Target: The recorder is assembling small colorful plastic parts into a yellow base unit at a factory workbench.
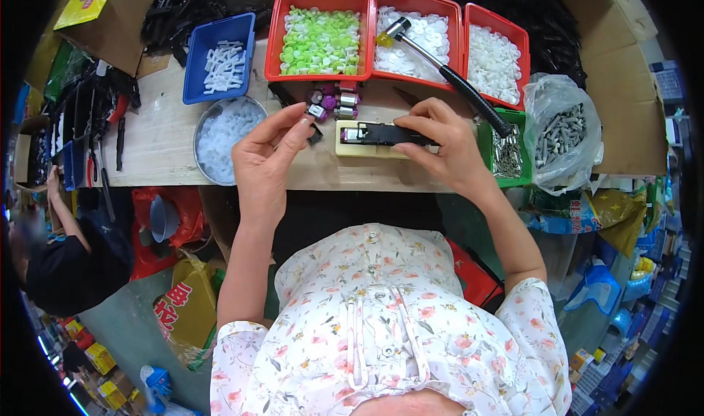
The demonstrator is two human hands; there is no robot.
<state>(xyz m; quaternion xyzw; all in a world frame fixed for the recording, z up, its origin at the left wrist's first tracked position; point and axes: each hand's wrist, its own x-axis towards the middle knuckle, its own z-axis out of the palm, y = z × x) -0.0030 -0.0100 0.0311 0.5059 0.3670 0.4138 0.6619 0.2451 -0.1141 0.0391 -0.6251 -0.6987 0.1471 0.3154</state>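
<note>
- Your right hand (447,141) is curled at the right end of a long black casing (385,133), thumb on the near side and fingers on the far side, closed on it.
- The casing lies lengthwise on a cream block (352,150) near the middle of the bench (158,144), a silver and purple motor (353,135) showing at its left end.
- Your left hand (264,155) hangs to the left of the block, thumb and forefinger almost meeting; whether they pinch anything cannot be told.
- A small black piece (316,134) shows just beside those fingertips; loose motors (346,113) sit just beyond, on the far side of the block.
- For steady work, a good hold would press the casing flat to the block, your right fingers clear of the motor end.
- A light fingertip touch from the left should suit such small parts, best lined up before any pressure.
- Watch your right arm: a hammer (458,84) slants across the middle red tub (418,78), its handle reaching the green tub (511,182), and a knock could tip it.
</note>
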